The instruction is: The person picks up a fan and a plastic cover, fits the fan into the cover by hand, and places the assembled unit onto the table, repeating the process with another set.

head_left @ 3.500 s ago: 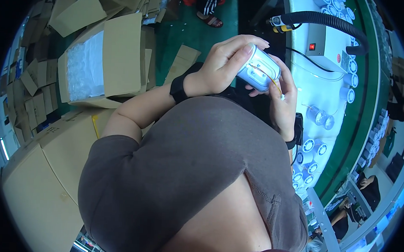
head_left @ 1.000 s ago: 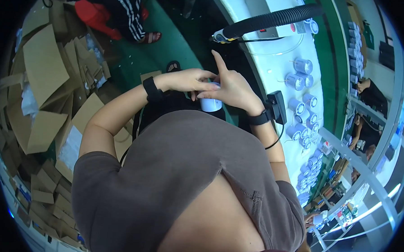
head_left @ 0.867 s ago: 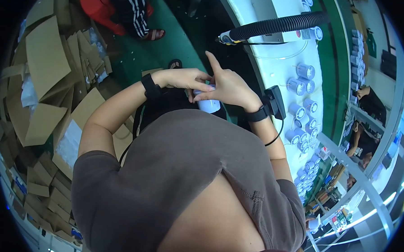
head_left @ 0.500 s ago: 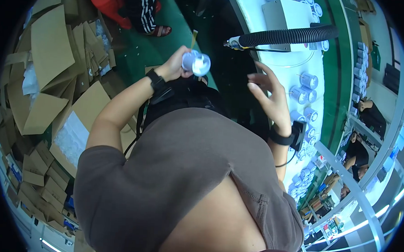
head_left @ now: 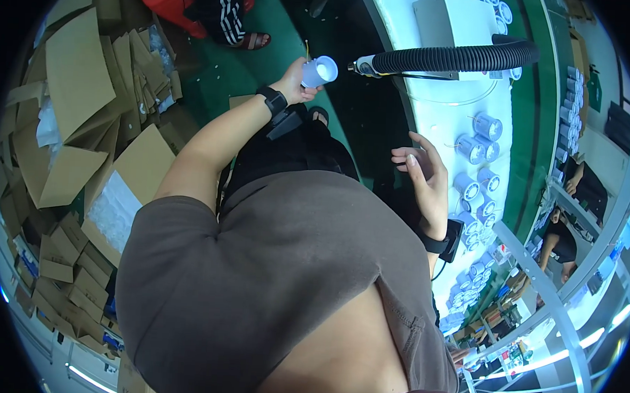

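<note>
My left hand (head_left: pixel 293 84) is closed around a pale blue-white plastic cylinder (head_left: pixel 319 72) with a bright round end. A thin yellowish wire (head_left: pixel 307 50) sticks up behind the cylinder. Just beyond it, to the right, lies the metal tip of a hose-fed tool (head_left: pixel 361 66), apart from the cylinder. By the near side of the white worktable (head_left: pixel 438 107), my right hand (head_left: pixel 428 180) is open, thumb and fingers apart and loosely bent, holding nothing. Similar cylinders (head_left: pixel 487 125) stand in groups on the table to its right.
A black corrugated hose (head_left: pixel 451 60) arches in front of a white box (head_left: pixel 452 23) on the table. Opened cardboard boxes (head_left: pixel 78 74) crowd the left. A person's striped trouser leg (head_left: pixel 228 13) is at the far left. Metal framing (head_left: pixel 559 319) crosses the right.
My left hand has moved right and slightly farther away with the cylinder, close to the tool tip. My right hand has drawn back slightly nearer to me, still with nothing in it.
</note>
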`<action>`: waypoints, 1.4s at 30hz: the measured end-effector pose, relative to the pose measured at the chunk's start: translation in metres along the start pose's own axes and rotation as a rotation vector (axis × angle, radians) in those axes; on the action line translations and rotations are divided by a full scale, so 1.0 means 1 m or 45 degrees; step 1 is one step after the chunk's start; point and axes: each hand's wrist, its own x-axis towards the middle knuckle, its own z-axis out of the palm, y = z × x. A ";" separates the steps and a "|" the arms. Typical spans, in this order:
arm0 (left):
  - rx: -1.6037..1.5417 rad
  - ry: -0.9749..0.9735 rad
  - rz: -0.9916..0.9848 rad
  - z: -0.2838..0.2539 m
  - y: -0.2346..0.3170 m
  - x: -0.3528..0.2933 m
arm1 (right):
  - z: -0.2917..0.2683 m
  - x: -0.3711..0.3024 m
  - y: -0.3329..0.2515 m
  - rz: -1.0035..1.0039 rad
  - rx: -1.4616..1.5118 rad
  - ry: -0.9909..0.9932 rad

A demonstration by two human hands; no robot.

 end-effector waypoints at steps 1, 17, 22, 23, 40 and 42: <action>0.091 -0.087 0.003 -0.009 -0.002 0.003 | -0.002 -0.001 0.000 0.002 0.033 0.005; 2.533 0.683 1.261 0.042 -0.008 -0.064 | -0.064 -0.040 -0.089 -0.605 -0.011 0.604; 1.790 0.863 1.169 -0.002 0.010 -0.084 | -0.128 -0.049 -0.233 -1.540 0.630 0.047; 1.440 0.755 0.992 -0.015 0.019 -0.088 | -0.141 -0.034 -0.261 -1.546 0.469 -0.088; -0.355 0.822 1.073 -0.047 -0.035 -0.182 | 0.023 0.501 -0.216 -0.196 -1.803 0.210; -0.399 0.884 1.087 -0.047 -0.041 -0.188 | 0.022 0.515 -0.204 -0.210 -1.747 0.235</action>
